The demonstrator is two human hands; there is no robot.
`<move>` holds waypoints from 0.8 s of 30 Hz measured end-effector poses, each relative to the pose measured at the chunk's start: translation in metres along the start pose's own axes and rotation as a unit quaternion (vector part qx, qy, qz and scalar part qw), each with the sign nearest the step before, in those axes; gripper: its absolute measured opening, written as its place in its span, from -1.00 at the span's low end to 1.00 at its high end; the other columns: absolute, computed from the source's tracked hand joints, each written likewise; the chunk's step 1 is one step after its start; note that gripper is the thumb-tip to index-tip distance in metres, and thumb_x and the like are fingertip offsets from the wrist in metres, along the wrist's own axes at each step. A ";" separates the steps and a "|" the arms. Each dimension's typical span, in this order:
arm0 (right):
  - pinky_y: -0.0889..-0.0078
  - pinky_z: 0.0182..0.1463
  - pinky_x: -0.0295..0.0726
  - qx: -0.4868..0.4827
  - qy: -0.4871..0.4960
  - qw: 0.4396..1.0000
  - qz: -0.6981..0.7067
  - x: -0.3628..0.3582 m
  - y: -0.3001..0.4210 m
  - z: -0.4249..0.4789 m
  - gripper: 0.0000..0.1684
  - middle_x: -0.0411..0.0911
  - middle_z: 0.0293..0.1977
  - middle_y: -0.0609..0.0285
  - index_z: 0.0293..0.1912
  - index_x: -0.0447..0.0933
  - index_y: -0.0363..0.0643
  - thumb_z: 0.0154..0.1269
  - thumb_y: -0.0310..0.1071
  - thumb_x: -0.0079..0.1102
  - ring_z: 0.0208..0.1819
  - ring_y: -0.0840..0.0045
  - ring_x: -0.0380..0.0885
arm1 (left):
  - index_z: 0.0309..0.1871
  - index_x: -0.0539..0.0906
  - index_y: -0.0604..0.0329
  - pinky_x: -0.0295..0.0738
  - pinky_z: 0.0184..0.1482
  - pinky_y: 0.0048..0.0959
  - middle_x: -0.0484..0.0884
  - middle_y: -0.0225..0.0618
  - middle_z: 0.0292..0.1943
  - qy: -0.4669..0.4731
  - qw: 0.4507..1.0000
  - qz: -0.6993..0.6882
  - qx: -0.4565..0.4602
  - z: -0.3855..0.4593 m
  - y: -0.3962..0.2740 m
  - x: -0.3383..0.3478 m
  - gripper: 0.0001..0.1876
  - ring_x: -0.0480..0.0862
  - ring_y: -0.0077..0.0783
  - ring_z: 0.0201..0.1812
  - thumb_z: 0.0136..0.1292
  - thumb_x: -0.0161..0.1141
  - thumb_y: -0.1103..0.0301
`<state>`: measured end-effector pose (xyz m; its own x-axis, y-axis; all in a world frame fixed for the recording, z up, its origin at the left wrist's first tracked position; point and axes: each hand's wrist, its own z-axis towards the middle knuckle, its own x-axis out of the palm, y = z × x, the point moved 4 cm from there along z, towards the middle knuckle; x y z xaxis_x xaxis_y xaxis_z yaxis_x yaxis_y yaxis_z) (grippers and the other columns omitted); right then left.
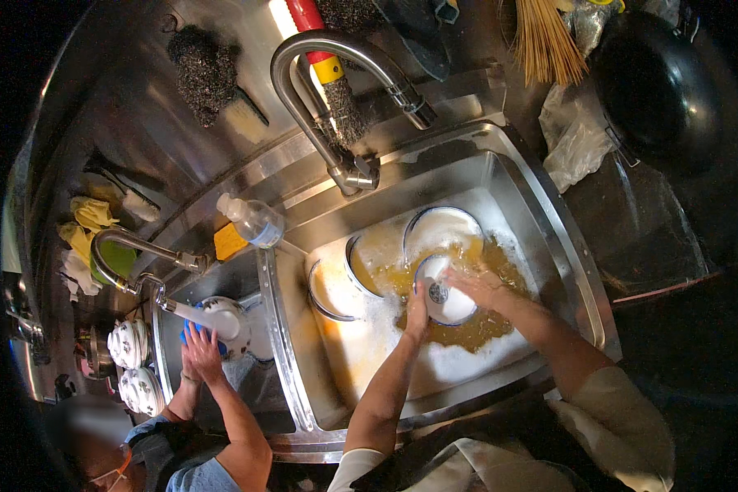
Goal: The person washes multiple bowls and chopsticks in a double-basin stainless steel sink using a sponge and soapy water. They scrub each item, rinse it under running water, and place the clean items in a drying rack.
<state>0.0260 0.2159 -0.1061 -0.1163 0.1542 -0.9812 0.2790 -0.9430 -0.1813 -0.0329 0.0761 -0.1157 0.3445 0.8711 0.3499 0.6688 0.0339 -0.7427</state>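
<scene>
My left hand (417, 310) grips the left edge of a white, blue-rimmed dish (448, 302) with a dark round motif at its centre. The dish is tilted just above the soapy water in the steel sink basin (320, 393). Over the dish's upper right side is my right hand (476, 284), blurred, with fingers extended and nothing visible in it. Beyond it a larger blue-rimmed bowl (443, 224) lies partly under foam. Further left, two more blue-rimmed dishes, one (360, 270) nearer the middle and another (335, 295), are half sunk in the suds.
A gooseneck faucet (292, 80) arches behind the basin. In the left basin a co-worker's hands (203, 357) hold a blue cloth against a bowl (237, 326) under running water. A pump bottle (255, 222) and yellow sponge (229, 241) sit between faucets. A black wok (655, 92) stands right.
</scene>
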 end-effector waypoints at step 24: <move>0.19 0.25 0.11 -0.064 0.038 0.911 0.407 -0.025 0.063 0.010 -0.45 0.18 0.16 -0.05 0.18 0.20 -0.14 0.17 -0.26 -0.12 0.20 0.17 0.16 | 0.23 0.25 0.11 0.31 0.06 -0.43 0.37 -0.33 0.11 -0.011 0.984 -0.051 0.169 -0.005 -0.055 -0.028 -0.58 0.37 -0.40 0.06 0.31 -0.11 0.31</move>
<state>0.0370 0.1495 -0.0924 0.2442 -0.5547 -0.7954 0.3533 -0.7130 0.6057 -0.0764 0.0478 -0.0819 0.2712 0.8649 0.4224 0.4403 0.2787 -0.8535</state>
